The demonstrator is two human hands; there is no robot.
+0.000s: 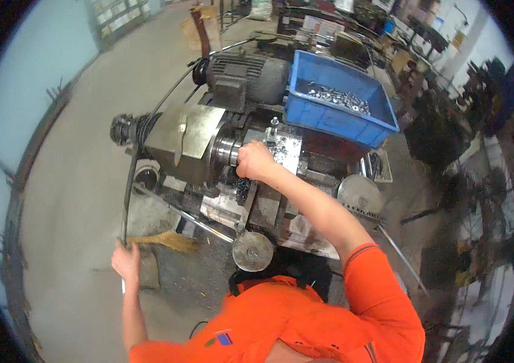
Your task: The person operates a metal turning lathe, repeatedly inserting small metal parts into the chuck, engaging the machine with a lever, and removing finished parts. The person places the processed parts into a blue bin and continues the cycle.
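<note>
My left hand point(127, 263) is wrapped round the lower end of a long dark rod point(130, 196), which runs up past the left side of a lathe point(181, 136). My right hand point(255, 160) is closed at the front of the shiny round spindle point(226, 151). Whatever its fingers grip there is hidden behind them. Beyond that hand, a tool block point(287, 148) sits strewn with small metal bits. Dark chips point(243, 190) cling below the spindle. A round metal handwheel point(252, 251) stands at the lathe's near side.
A blue crate point(341, 124) with many small metal pieces rests at the back right, beside an electric motor point(248, 78). Near my left hand is a straw broom point(172, 241). A bright bar point(199, 225) slants across the lathe's front. Another round disc point(360, 193) stands to the right.
</note>
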